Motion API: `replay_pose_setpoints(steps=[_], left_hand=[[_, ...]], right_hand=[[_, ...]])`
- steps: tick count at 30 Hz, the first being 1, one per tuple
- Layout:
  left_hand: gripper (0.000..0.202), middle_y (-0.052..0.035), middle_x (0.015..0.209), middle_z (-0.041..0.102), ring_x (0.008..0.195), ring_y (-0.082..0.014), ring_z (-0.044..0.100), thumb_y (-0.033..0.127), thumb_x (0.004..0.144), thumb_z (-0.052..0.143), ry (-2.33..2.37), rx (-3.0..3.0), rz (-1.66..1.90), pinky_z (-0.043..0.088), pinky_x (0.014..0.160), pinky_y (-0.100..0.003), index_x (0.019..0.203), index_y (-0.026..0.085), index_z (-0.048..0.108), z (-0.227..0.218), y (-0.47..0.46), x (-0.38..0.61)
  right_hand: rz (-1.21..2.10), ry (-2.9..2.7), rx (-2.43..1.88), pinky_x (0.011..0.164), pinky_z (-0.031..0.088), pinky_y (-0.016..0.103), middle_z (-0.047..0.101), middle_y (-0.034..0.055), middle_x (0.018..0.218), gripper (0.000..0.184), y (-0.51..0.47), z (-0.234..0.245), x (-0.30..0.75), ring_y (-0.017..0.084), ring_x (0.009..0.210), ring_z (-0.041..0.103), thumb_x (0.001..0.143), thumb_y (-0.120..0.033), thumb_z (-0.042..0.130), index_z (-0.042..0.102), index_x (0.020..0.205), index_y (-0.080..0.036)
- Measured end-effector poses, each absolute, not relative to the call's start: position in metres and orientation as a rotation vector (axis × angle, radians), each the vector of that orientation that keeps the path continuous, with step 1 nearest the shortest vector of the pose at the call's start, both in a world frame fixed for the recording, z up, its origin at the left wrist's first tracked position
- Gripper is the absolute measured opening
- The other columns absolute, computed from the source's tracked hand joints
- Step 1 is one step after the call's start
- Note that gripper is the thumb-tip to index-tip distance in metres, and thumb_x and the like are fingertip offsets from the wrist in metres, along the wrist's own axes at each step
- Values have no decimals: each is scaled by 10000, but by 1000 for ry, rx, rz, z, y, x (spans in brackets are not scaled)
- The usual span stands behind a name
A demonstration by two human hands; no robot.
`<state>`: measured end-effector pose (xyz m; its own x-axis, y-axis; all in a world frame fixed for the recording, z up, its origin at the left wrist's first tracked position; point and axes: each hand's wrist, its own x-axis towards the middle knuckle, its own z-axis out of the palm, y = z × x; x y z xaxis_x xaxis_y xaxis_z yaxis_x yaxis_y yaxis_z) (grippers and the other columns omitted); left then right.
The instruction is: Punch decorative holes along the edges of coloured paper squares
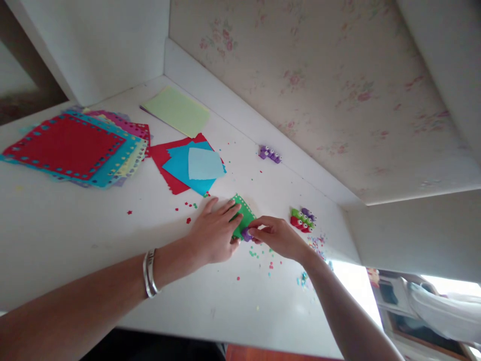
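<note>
A small green sheet of paper (245, 216) lies on the white table, with a row of punched holes along its far edges. My left hand (214, 230) rests on its left side, fingers spread flat. At the sheet's near right corner, my right hand (276, 234) pinches a small purple craft punch (246, 234) that sits over the paper's edge. The fingers partly cover the punch. Little green paper bits (255, 252) are scattered just below the sheet.
To the left lies a pile of hole-edged coloured sheets (67, 145). Behind my left hand are red, blue and pale blue papers (206, 164) and a light green stack (176, 110). Purple punches (269, 154) and a multicoloured punch group (302, 220) stand near the wall, with confetti (318, 244) nearby.
</note>
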<state>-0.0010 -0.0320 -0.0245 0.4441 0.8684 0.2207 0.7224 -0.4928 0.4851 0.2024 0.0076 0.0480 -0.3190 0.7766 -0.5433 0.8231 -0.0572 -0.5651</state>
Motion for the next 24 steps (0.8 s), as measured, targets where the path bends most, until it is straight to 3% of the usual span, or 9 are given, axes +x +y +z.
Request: replay_pose_setpoints(steps=[7,11,16,24], left_hand=[[462,-114,1478,489,1403,-276,358,399,866,559,1355,2373,669,106,1162,-546,1286,208,568,-27,-33,0],[459,-102,1478,491,1402,-275,361,401,862,565,1364,2366,669,104,1163,-552,1286,225,565,-27,-32,0],[447,-122,1478,486,1402,-275,366,390,862,562,1347,2365,645,116,1164,-553,1266,200,581,-24,-31,0],[451,-125,1480,483,1405,-283,367,395,886,540,1343,2407,657,72,1167,-591,1298,213,560,-27,-28,-1]], right_hand=[[-1598,1858,1891,537,500,246,710,-11,770,268,13,40,205,145,628,679,813,-387,688,696,1056,-272],[-1796,1790,1848,555,553,269,668,-28,715,208,18,34,204,131,569,659,775,-364,723,673,932,-236],[-1631,1830,1913,411,478,226,586,-45,533,145,17,36,196,126,458,609,777,-291,690,585,717,-211],[-1697,1809,1946,482,518,226,626,-18,599,150,15,46,191,116,517,634,762,-238,702,574,701,-187]])
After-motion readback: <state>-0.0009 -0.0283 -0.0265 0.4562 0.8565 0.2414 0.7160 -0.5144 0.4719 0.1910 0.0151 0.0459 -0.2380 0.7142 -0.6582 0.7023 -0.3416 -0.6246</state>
